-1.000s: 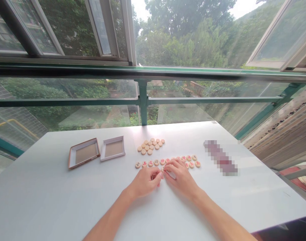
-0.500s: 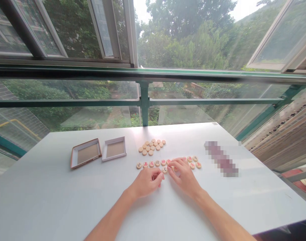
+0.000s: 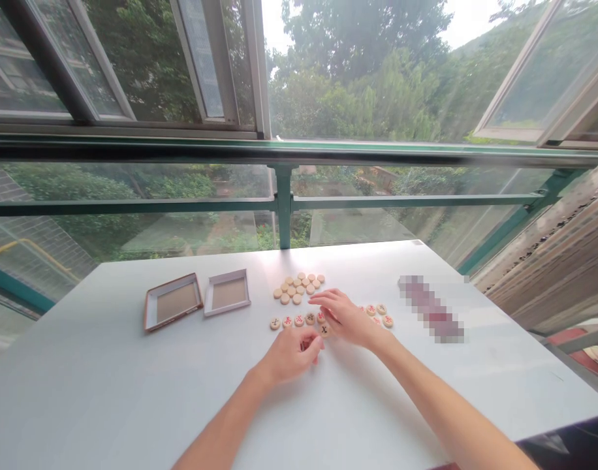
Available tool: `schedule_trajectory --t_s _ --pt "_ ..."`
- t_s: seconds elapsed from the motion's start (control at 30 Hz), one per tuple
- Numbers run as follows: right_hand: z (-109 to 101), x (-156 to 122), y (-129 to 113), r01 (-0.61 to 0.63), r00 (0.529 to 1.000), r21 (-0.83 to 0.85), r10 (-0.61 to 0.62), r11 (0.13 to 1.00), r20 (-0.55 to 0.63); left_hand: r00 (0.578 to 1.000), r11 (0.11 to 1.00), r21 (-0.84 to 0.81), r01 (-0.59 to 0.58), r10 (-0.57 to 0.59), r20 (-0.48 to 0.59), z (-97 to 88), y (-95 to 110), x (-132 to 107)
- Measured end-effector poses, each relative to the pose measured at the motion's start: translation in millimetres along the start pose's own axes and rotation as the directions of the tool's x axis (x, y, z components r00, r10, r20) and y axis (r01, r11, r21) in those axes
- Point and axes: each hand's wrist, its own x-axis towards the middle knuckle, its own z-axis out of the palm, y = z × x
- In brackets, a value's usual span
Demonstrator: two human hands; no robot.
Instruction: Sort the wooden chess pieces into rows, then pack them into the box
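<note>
Round wooden game discs lie on a white table. A face-down cluster sits further back, and a face-up row with red and black marks runs in front of it. My left hand rests curled just below the row, fingers tucked near a black-marked disc. My right hand stretches over the row, fingers extended toward the face-down cluster, holding nothing I can see. More red-marked discs show to its right.
Two shallow square box halves lie open at the left. A blurred-out patch lies at the right. Behind the table stands a green-framed glass railing, with open windows above.
My right hand has lifted from the row's middle and reached forward and left toward the face-down cluster. My left hand stays curled in place. The black-marked disc now lies uncovered.
</note>
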Motion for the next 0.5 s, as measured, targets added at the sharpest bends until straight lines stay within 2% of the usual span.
schedule_trajectory --t_s 0.27,0.5 --pt "19 54 8 0.062 0.997 -0.120 -0.057 0.991 0.046 1.000 0.999 -0.028 0.025 -0.025 0.015 -1.2 0 0" --pt "26 61 16 0.009 0.998 -0.146 0.000 0.989 0.057 1.000 0.999 -0.026 0.027 -0.026 0.017 -1.1 -1 0"
